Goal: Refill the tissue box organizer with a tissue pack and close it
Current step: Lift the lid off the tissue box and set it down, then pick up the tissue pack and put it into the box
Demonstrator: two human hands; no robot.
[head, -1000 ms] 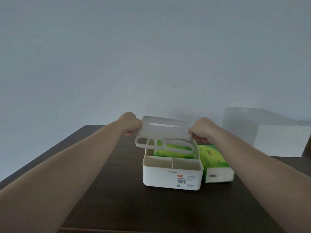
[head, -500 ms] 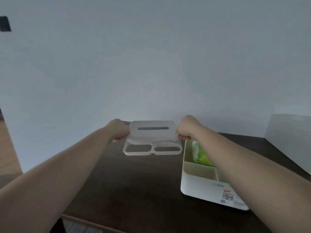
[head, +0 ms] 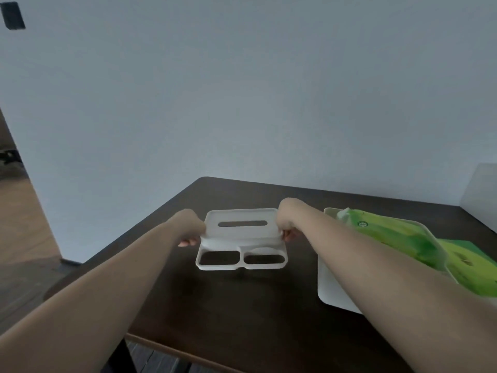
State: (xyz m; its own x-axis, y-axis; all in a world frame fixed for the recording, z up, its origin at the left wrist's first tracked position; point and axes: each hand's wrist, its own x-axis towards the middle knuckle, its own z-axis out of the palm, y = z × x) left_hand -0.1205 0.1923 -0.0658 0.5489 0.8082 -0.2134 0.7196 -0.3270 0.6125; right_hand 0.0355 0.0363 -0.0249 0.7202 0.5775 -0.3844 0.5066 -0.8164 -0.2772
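The white organizer lid (head: 240, 239), with a tissue slot and two open windows, is low over the dark table (head: 242, 313), left of the box. My left hand (head: 189, 227) grips its left end and my right hand (head: 286, 222) grips its right end. The white organizer box (head: 330, 289) stands open at the right, partly behind my right forearm. A green tissue pack (head: 390, 232) lies in it. A second green tissue pack (head: 468, 265) lies beside the box at the far right.
A pale translucent container (head: 481, 189) stands at the back right against the wall. The table's left corner and front edge are near, with wooden floor (head: 24, 216) beyond on the left.
Both hands carried the lid off the box, leftward and down toward the table. The view has swung left, so the box now sits at the right.
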